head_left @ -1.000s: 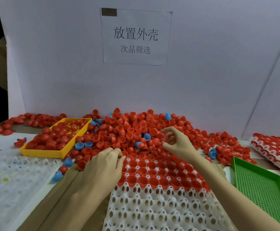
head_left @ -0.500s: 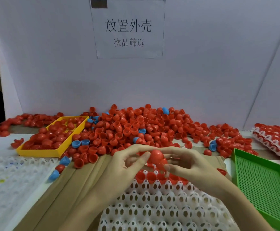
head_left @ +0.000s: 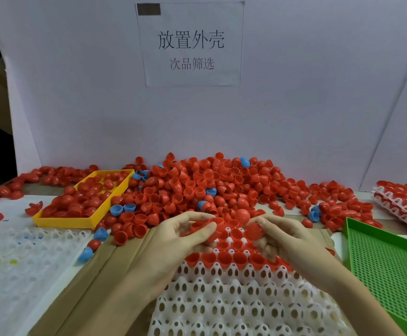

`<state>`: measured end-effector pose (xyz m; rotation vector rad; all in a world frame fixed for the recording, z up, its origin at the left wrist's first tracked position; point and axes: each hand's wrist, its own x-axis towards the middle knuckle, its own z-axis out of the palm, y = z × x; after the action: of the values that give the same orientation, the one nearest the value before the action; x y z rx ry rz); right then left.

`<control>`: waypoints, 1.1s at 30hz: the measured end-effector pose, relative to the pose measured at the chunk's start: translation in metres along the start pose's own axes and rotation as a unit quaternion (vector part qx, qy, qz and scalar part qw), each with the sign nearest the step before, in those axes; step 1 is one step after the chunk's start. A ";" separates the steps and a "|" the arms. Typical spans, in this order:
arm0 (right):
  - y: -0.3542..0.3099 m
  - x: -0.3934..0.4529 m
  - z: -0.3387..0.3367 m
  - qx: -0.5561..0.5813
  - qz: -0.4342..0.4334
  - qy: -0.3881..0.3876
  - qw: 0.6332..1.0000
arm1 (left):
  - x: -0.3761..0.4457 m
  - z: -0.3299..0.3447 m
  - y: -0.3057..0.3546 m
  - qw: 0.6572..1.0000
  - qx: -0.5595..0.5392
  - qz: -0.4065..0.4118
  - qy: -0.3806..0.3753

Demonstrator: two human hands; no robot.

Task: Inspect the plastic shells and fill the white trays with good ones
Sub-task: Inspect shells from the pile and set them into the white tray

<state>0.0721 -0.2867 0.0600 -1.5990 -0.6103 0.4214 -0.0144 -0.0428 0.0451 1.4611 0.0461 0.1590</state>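
— Head view: where are the shells against the hands?

— The left hand [head_left: 173, 241] pinches a red shell [head_left: 215, 226] between thumb and fingers. The right hand [head_left: 287, 238] curls round another red shell [head_left: 253, 231]. Both are held just above the white tray [head_left: 234, 304], over its filled far rows.

— And the rest?

— The loose shell pile [head_left: 209, 185] lies just beyond the hands. A yellow tray [head_left: 81, 221] sits far left, a green tray [head_left: 391, 267] near right.

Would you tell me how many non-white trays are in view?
2: the yellow tray at left, holding red shells, and the green tray at right. Others may be hidden.
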 end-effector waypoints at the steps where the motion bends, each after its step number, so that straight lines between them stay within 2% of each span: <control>1: 0.000 0.002 0.001 -0.004 0.000 0.002 1.000 | 0.000 -0.001 -0.001 1.000 0.001 0.000 0.007; 7: -0.013 0.028 0.010 -0.090 0.008 0.010 0.996 | 0.006 -0.009 -0.007 0.997 -0.006 -0.018 0.070; 9: -0.021 0.047 0.014 -0.136 -0.010 0.043 0.990 | 0.007 -0.012 -0.009 0.997 0.009 -0.013 0.081; 11: -0.027 0.067 0.017 -0.232 -0.034 0.102 0.967 | 0.008 -0.013 -0.010 0.997 0.018 -0.005 0.075; 12: -0.030 0.074 0.020 -0.308 -0.051 0.129 0.941 | 0.008 -0.014 -0.010 0.997 0.025 0.000 0.072; 14: -0.034 0.079 0.028 -0.394 -0.099 0.139 0.903 | 0.008 -0.015 -0.011 0.997 0.037 0.010 0.068; 16: -0.034 0.074 0.037 -0.365 -0.154 0.062 0.916 | 0.008 -0.016 -0.011 0.997 0.039 0.020 0.071; 18: -0.030 0.060 0.051 -0.321 -0.172 -0.032 0.931 | 0.009 -0.016 -0.011 0.996 0.033 0.028 0.073; 19: -0.027 0.053 0.055 -0.314 -0.176 -0.047 0.932 | 0.008 -0.014 -0.010 0.997 0.021 0.030 0.065; 22: -0.021 0.037 0.061 -0.280 -0.155 0.003 0.947 | 0.006 -0.006 -0.006 0.997 -0.057 0.033 0.033; 24: -0.021 0.031 0.058 -0.240 -0.134 0.014 0.961 | 0.001 0.002 -0.003 0.996 -0.062 0.057 0.021; 28: -0.017 0.022 0.048 -0.242 -0.141 0.015 0.960 | -0.007 0.016 -0.002 0.989 0.052 0.136 0.002; 33: -0.006 0.012 0.035 -0.245 -0.134 0.042 0.959 | -0.006 0.027 -0.011 0.969 0.169 0.179 0.011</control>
<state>0.0598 -0.2509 0.0625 -1.9553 -0.9010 -0.0069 -0.0160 -0.0714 0.0363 1.8009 -0.1820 0.4809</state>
